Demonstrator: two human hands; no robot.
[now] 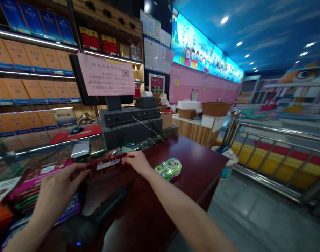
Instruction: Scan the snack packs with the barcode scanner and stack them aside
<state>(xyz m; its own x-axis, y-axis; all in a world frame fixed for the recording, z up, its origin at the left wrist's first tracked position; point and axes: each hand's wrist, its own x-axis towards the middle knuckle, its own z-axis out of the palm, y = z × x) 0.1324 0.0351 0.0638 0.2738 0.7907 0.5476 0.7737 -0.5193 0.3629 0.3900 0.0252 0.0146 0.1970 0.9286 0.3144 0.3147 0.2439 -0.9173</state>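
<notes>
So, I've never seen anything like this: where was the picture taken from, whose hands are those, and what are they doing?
There is no robot here. One camera, worn on a person's head, looks forward and down, so the bare left hand and right hand are the wearer's own.

The right hand pinches one end of a thin, dark red packet with a white label. The left fingers are at its other end; how firmly they grip is hard to tell.

Below lies a black handheld scanner with a blue light, on a glossy reddish-brown table. A green, rounded, shiny package lies beyond the right forearm.
</notes>
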